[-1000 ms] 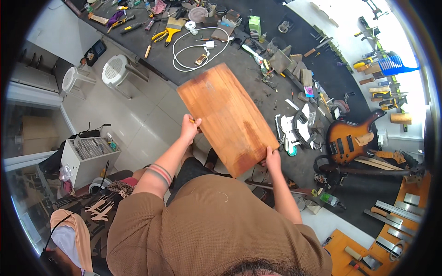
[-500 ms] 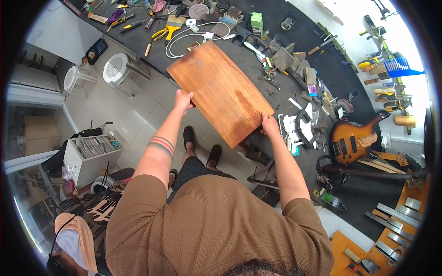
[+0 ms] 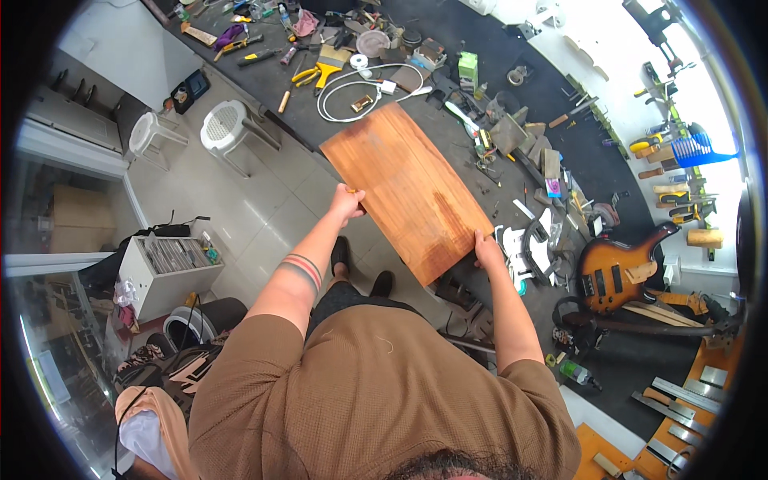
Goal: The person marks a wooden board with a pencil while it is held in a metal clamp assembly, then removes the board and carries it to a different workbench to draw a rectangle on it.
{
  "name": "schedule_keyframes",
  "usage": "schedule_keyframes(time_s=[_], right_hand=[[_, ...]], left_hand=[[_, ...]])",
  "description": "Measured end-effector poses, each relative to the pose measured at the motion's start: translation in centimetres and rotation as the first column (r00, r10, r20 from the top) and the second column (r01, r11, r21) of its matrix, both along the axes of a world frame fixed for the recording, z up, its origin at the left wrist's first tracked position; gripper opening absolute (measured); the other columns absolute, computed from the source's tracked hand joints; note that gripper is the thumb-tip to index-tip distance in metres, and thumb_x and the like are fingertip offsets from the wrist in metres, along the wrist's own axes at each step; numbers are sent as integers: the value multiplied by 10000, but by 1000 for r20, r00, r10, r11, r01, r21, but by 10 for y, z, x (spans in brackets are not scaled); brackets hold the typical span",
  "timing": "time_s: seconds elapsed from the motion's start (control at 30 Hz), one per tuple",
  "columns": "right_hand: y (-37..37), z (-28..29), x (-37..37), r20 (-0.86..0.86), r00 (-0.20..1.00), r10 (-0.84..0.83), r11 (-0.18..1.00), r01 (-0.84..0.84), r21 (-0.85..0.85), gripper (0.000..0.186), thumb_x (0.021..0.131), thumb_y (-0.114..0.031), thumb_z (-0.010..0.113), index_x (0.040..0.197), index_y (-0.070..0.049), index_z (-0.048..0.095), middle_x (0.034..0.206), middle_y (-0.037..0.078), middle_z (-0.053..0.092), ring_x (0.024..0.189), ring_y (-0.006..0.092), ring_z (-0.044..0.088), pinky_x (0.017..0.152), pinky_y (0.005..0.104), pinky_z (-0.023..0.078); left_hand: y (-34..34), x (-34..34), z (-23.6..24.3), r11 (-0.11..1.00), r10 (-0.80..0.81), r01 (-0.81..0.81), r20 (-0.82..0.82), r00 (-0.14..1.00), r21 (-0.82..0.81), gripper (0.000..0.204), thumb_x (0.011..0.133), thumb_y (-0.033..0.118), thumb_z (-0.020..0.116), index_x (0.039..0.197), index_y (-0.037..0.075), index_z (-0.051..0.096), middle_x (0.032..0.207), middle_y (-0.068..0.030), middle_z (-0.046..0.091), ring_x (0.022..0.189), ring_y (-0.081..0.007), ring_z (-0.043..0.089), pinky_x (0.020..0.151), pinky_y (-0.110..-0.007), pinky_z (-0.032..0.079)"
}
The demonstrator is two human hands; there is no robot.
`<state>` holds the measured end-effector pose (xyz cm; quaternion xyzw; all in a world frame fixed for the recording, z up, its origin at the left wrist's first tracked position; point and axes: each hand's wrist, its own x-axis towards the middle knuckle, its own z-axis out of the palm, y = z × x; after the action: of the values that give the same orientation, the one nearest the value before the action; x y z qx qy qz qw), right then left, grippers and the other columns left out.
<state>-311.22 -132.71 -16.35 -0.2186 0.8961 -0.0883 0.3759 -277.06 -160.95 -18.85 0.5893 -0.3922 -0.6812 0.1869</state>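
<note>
A flat rectangular wooden board (image 3: 412, 192), reddish brown with darker stains toward its near right corner, is held out in front of me at a slant. My left hand (image 3: 347, 204) grips its left long edge, the fingers going out of sight underneath. A small thin yellowish thing, too small to name, shows at that hand. On the right, my right hand (image 3: 487, 250) is closed on the board's near right corner, thumb on the upper face. The board's far end overlaps the dark workbench (image 3: 320, 132) in view, and its underside is hidden.
On the bench lie a white cable (image 3: 326, 102), a wide yellow-handled brush (image 3: 326, 66), a green box (image 3: 468, 70) and many scattered tools. A sunburst electric guitar body (image 3: 612, 264) rests at the right. White stools (image 3: 232, 128) and a white record bin (image 3: 180, 272) stand on the left.
The board, still in both hands, sits lower and slightly further right in the picture. The surroundings have also shifted in view as my head moved.
</note>
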Motion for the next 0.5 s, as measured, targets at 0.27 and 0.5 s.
schedule_keyframes(time_s=[0.27,0.5], right_hand=[[-33,35,106,154,975,157,866,-61,-497,441,1137,-407,579,1266,-7,711,1097,230,785,900,385,778,847,506,601],[-97,54,188,697,676,238,859,189,-476,342,1173,-207,507,1426,20,545,871,51,652,657,153,637,608,329,543]], left_hand=[[63,-19,88,470,-297,771,745,597,-429,276,971,167,686,1163,17,556,1081,-274,754,1031,-478,739,842,-605,596],[75,3,85,449,-589,818,570,573,-359,528,989,111,661,1484,49,490,1178,-289,767,1154,-475,734,950,-581,584]])
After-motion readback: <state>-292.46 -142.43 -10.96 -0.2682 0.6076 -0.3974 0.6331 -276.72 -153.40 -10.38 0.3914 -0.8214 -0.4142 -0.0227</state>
